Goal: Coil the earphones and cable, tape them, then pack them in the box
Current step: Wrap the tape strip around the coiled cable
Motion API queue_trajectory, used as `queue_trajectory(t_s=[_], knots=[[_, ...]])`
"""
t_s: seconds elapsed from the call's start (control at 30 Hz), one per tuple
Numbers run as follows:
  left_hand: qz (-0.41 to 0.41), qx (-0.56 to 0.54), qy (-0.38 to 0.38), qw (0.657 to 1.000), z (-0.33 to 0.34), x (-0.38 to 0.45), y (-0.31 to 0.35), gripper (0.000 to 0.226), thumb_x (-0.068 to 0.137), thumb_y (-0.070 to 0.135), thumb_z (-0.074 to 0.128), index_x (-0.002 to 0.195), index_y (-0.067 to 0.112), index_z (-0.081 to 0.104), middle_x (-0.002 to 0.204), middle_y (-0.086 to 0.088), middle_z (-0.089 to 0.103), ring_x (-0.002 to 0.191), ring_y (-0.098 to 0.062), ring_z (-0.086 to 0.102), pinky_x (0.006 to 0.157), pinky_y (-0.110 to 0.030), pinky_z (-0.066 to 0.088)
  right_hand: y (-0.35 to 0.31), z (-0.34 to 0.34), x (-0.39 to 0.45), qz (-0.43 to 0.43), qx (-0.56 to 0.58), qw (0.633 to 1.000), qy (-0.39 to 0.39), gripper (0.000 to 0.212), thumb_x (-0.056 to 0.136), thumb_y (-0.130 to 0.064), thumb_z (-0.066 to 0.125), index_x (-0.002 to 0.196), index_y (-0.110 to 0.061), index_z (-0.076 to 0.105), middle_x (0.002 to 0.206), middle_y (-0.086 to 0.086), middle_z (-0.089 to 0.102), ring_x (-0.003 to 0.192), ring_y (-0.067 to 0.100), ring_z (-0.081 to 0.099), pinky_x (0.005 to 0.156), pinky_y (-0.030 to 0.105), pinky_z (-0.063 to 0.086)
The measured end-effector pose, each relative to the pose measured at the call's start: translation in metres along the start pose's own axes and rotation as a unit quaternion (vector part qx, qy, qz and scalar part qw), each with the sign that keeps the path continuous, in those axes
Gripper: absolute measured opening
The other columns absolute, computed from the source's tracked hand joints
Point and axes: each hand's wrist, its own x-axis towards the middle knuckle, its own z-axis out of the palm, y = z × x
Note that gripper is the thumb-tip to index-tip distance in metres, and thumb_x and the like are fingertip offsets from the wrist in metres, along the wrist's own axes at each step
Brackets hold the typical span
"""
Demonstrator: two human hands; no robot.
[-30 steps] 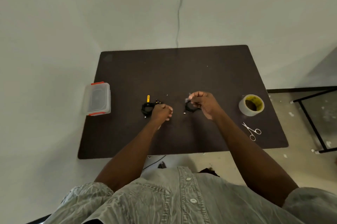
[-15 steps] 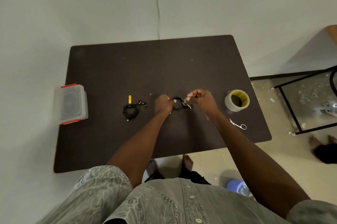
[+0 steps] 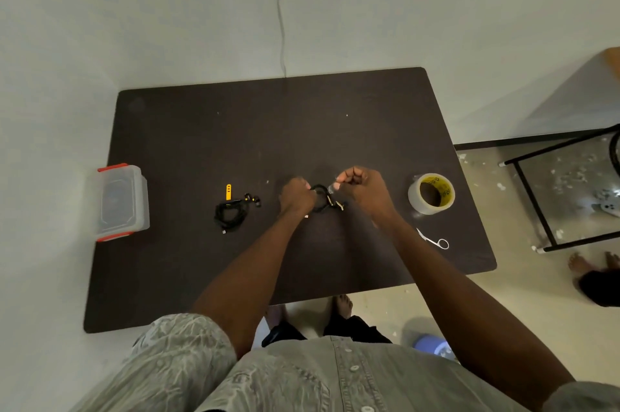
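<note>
Head view: both hands' grip stays on the black coil, left hand closer, right hand unmoved.

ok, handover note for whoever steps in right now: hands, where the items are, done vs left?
Left hand: grips the black coil at table centre.
Right hand: fingers curled, pinching what looks like a clear tape piece at the coil's top.
Second black bundle lies left of the hands, a yellow strap beside it; taped or not, can't tell.
Tape roll and scissors sit to the right.
Box at the table's left edge, lid on.
Done: both items coiled.
Left: finish taping, open box, pack both.
</note>
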Motion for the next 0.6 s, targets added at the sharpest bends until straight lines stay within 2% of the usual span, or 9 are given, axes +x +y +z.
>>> queue_trajectory(t_s=[0.07,0.13,0.27,0.37,0.47,0.53,0.6], knots=[[-0.021,-0.132,-0.046,0.99,-0.01,-0.004,0.002,0.013,0.079,0.004,0.067,0.078,0.012,0.057,0.08,-0.012,0.071,0.077,-0.026,0.068,0.076,-0.043,0.055,-0.003,0.0,-0.001,-0.005,0.012,1.0,-0.004,0.013,0.079,0.003,0.073,0.08,-0.009,0.067,0.075,0.003,0.071,0.069,0.012,0.065,0.065,0.021,0.052],[-0.02,-0.226,-0.09,0.97,-0.03,-0.014,0.005,0.017,0.08,-0.004,0.066,0.082,0.009,0.055,0.075,-0.015,0.069,0.064,-0.024,0.067,0.075,-0.046,0.056,-0.009,0.002,-0.005,-0.015,0.029,0.999,-0.015,0.011,0.079,0.004,0.072,0.083,-0.005,0.068,0.079,0.009,0.071,0.075,0.018,0.067,0.07,0.025,0.053],[0.0,-0.255,-0.136,0.957,-0.074,-0.034,0.017,0.011,0.086,-0.002,0.064,0.093,0.005,0.06,0.078,-0.009,0.068,0.056,-0.009,0.065,0.058,-0.023,0.053,-0.026,0.004,-0.012,-0.04,0.05,0.997,-0.047,0.012,0.077,0.003,0.074,0.085,-0.004,0.068,0.084,0.015,0.071,0.082,0.024,0.067,0.078,0.031,0.052],[-0.006,-0.298,-0.15,0.943,-0.1,-0.048,0.028,0.005,0.088,0.003,0.062,0.089,0.007,0.063,0.075,-0.007,0.069,0.058,-0.011,0.065,0.064,-0.026,0.052,-0.042,0.007,-0.017,-0.056,0.059,0.995,-0.061,0.016,0.073,0.003,0.077,0.082,-0.005,0.067,0.081,0.019,0.069,0.078,0.028,0.064,0.074,0.037,0.051],[-0.025,-0.333,-0.142,0.932,-0.118,-0.059,0.041,0.006,0.088,0.004,0.061,0.089,0.009,0.066,0.074,-0.005,0.068,0.063,-0.015,0.064,0.079,-0.033,0.051,-0.059,0.013,-0.024,-0.092,0.044,0.993,-0.059,0.017,0.073,-0.003,0.08,0.081,0.0,0.065,0.079,0.029,0.066,0.068,0.028,0.06,0.064,0.039,0.049],[-0.033,-0.355,-0.152,0.922,-0.125,-0.064,0.047,0.006,0.088,0.007,0.063,0.091,0.009,0.067,0.078,-0.007,0.069,0.066,-0.015,0.064,0.08,-0.036,0.051,-0.068,0.018,-0.028,-0.123,0.025,0.991,-0.043,0.017,0.074,-0.007,0.081,0.081,-0.002,0.066,0.074,0.022,0.067,0.062,0.027,0.057,0.058,0.037,0.046],[-0.034,-0.37,-0.157,0.915,-0.131,-0.07,0.054,0.008,0.088,0.008,0.064,0.095,0.007,0.069,0.081,-0.008,0.069,0.069,-0.015,0.065,0.075,-0.034,0.053,-0.075,0.022,-0.031,-0.149,0.013,0.988,-0.025,0.015,0.074,-0.01,0.081,0.08,-0.006,0.068,0.076,0.014,0.071,0.064,0.03,0.063,0.059,0.038,0.05]])
